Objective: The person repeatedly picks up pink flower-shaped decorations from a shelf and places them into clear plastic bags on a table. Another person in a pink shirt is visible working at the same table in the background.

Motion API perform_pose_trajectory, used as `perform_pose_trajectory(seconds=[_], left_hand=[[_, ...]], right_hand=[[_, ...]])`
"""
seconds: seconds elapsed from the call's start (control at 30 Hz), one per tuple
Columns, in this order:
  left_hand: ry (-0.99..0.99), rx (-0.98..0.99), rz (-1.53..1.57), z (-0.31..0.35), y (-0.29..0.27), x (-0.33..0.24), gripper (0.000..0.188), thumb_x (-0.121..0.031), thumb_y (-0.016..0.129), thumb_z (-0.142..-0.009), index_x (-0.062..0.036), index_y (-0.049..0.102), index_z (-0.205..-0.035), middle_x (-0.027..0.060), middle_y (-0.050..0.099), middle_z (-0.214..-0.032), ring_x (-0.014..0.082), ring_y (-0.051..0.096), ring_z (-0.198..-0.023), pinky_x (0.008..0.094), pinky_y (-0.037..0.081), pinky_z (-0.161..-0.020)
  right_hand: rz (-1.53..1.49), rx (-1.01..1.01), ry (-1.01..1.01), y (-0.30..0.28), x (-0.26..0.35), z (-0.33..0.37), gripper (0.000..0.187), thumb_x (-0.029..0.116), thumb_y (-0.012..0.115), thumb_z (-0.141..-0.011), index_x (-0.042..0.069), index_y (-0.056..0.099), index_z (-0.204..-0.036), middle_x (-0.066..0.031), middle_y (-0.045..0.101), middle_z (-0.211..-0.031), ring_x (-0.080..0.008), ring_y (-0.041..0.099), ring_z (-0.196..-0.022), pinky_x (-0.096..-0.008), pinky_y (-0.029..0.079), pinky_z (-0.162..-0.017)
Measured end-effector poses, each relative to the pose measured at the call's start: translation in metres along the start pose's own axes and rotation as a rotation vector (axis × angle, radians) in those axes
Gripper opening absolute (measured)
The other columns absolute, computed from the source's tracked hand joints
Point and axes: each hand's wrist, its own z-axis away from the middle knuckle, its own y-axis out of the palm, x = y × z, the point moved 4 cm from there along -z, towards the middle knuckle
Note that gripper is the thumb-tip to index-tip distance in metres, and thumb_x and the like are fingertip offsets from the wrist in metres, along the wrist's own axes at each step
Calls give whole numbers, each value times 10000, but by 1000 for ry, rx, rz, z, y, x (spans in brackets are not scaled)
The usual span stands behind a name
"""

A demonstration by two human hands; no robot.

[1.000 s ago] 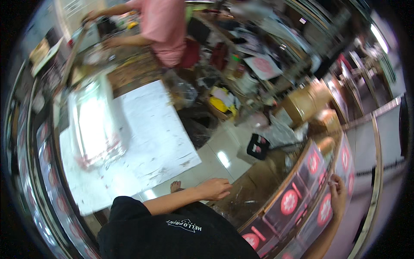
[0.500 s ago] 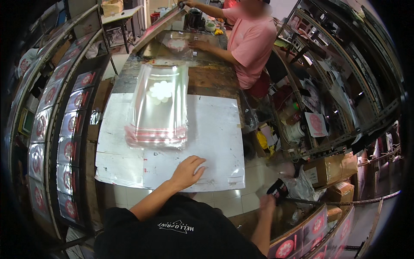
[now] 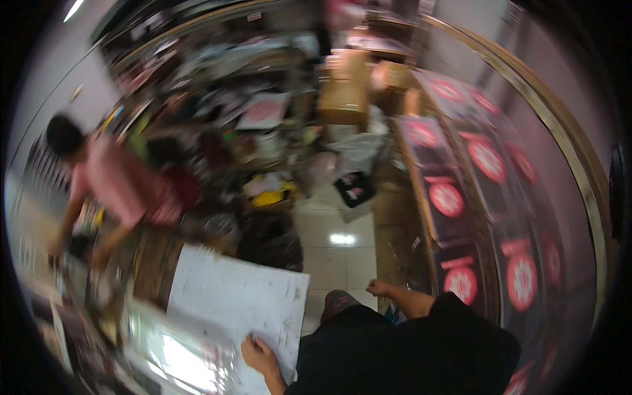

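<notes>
- I have the left hand (image 3: 260,355) at the white board (image 3: 230,289), fingers loosely bent and partly open — nothing in its grip.
- The stack of clear plastic sleeves (image 3: 181,362) lies on that board, just left of this hand.
- The right hand (image 3: 378,288) is out front, fingers curled — I can't tell whether they hold anything.
- Right of it, I see printed sheets (image 3: 447,199) lying in rows.

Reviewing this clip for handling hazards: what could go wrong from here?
1. The right forearm looks close to the printed sheets at right; it might brush them.
2. The left hand is beside the glossy clear plastic on the white board; a careless sweep could shift it.
</notes>
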Motion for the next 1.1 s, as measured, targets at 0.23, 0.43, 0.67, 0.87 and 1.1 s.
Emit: perform_pose_trajectory(seconds=[0.23,0.43,0.67,0.87,1.1], left_hand=[[52,59,-89,-18,6,-30,247,-178,586,-942,15,675,-1069,215,689,-957,368,650,-905,387,520,-887],[25,10,-28,-7,17,9,327,-140,591,-896,71,625,-1142,227,658,-1012,368,634,-865,404,516,-757],[124,-60,-55,-22,-5,-29,204,-77,653,-816,-25,666,-1012,131,604,-777,322,593,-722,436,459,-682],[-20,-45,-41,-21,-16,-34,190,-132,654,-822,-63,676,-998,107,594,-769,309,594,-756,432,455,-693],[-58,-38,-40,-19,-16,-30,194,-141,659,-817,-73,677,-998,110,627,-829,307,615,-804,425,472,-740]], right_hand=[[-1221,-161,-327,-90,179,65,370,423,609,-966,84,573,-822,-11,532,-657,-108,530,-591,-282,423,-520],[-1005,108,-1482,-227,386,292,480,502,591,-956,79,509,-746,-13,512,-793,-117,473,-677,-272,392,-632],[-1349,579,-2038,-190,507,433,573,579,631,-892,52,568,-677,-113,579,-699,-194,520,-520,-281,405,-435],[-1228,821,-1837,-139,535,451,575,550,736,-792,46,519,-622,-67,524,-614,-156,500,-502,-261,345,-392],[-1212,1015,-1776,-113,552,450,584,569,745,-742,32,545,-630,-76,554,-629,-164,527,-498,-254,379,-410]])
